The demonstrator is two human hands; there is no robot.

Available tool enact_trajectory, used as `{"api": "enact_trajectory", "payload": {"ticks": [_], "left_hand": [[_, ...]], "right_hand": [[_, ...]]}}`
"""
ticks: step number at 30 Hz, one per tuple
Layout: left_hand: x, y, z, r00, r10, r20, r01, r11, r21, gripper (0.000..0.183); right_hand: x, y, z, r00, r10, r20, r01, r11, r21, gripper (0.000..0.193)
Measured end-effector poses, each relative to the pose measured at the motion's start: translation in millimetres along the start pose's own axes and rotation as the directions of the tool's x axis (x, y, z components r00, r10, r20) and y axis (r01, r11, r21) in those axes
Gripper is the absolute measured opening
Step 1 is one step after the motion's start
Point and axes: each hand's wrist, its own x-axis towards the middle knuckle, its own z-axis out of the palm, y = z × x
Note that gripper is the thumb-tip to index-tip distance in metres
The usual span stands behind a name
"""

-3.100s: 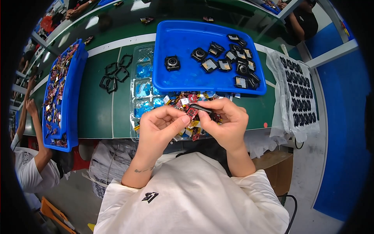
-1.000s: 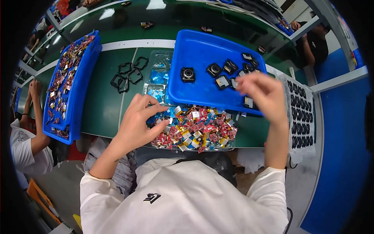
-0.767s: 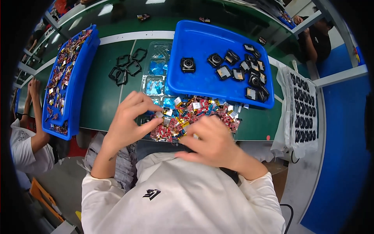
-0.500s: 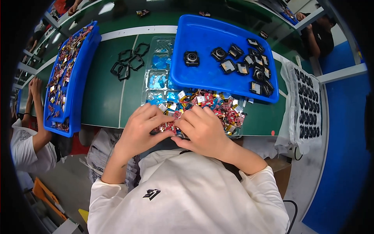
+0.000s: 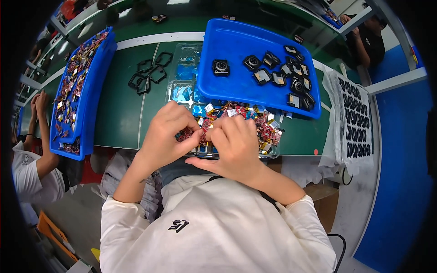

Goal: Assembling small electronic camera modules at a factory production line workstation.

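Observation:
My left hand (image 5: 169,135) is over the left part of a heap of small red circuit boards (image 5: 268,130) with white and yellow parts. Its thumb and forefinger are pinched together, and whatever they hold is too small to make out. Close beside it, my right hand (image 5: 236,143) is over the middle of the heap. Its fingers curl down toward the left fingertips while its thumb points out to the left. What lies under the right fingers is hidden. The heap rests on a clear plastic tray (image 5: 181,51) with several compartments, some showing blue pieces.
A blue tray (image 5: 236,91) with several black watch-like housings (image 5: 221,68) overlaps the clear tray. Black frames (image 5: 158,73) lie left on the green table (image 5: 118,100). A blue bin (image 5: 101,73) of boards stands far left; a tray of black parts (image 5: 356,118) lies right.
My left hand has risen slightly away from the heap. My right thumb has moved away from its fingers, stretching further left. The whole view has shifted a little.

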Motion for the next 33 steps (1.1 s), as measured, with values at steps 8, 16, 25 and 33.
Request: {"api": "enact_trajectory", "payload": {"ticks": [8,16,25,33], "left_hand": [[5,17,2,0.891,-0.449,0.063,0.437,0.813,-0.385,0.009],[11,21,-4,0.831,-0.535,0.151,0.549,0.745,-0.379,0.013],[18,20,-18,0.826,-0.395,0.403,0.542,0.753,-0.373,0.007],[5,23,3,0.996,-0.081,-0.023,0.07,0.946,-0.317,0.024]], "right_hand": [[-4,-8,11,0.981,0.003,-0.195,-0.037,0.985,-0.17,0.034],[-4,12,1,0.96,-0.203,-0.193,0.171,0.97,-0.171,0.016],[-10,26,-23,0.982,-0.163,-0.099,0.182,0.954,0.238,0.02],[-14,16,-32,0.926,0.368,0.078,-0.31,0.627,0.715,0.01]]}}
